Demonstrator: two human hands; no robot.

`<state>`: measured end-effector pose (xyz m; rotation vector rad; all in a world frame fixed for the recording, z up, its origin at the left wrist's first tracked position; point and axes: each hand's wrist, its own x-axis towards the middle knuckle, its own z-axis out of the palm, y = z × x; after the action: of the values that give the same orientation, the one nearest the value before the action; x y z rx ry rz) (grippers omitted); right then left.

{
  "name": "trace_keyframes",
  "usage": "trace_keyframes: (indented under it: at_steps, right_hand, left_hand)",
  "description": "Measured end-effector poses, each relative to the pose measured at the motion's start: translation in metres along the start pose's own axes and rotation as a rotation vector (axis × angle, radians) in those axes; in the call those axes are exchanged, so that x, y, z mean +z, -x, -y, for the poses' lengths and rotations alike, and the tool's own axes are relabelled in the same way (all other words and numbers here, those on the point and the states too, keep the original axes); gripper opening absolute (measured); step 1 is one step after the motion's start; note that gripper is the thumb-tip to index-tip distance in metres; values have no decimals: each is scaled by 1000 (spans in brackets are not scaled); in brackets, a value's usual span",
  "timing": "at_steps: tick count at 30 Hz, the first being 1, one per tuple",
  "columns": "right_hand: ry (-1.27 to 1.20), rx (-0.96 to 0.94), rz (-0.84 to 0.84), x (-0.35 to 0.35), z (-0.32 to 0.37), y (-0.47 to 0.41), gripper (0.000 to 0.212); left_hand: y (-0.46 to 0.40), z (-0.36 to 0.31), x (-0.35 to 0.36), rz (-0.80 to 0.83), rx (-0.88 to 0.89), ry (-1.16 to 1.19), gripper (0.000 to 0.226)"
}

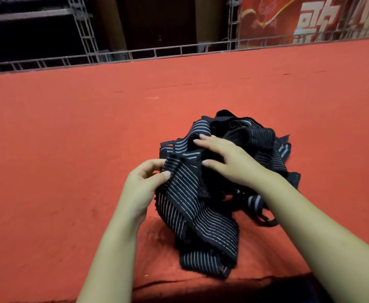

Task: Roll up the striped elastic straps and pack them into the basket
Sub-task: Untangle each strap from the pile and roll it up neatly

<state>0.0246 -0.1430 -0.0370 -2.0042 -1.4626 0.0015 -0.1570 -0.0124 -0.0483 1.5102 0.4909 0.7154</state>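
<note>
Left hand (145, 184) pinches ribbed striped strap (192, 206); right hand (227, 160) rests on crumpled pile (260, 141).

You look at a red cloth (69, 138); behind it runs a metal truss (157, 53), a dark doorway (157, 20), a red banner (310, 18)

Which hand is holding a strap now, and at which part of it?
The left hand pinches the top edge of one striped strap. The right hand only rests, fingers straight, on the strap pile.
</note>
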Motion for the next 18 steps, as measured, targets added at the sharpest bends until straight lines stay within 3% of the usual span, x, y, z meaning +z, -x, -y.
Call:
trace_keyframes:
  at_steps: [3, 5, 11, 15, 18]
  right_hand:
    - [98, -24, 172, 11, -7, -16, 24]
    - [145, 4, 126, 14, -11, -20, 17]
    - [210, 305, -221, -6, -35, -16, 22]
    - [219, 410, -267, -23, -39, -18, 25]
    - [215, 359, -168, -32, -19, -18, 45]
  left_hand:
    - [0, -4, -6, -3, 25, 16, 29]
    - [-1, -6, -12, -70, 32, 29, 29]
    - [-4, -16, -38, -285, 63, 150, 31]
    - [-2, -29, -43, -275, 111, 182, 31]
    - [-3, -41, -42, -259, 145, 185, 31]
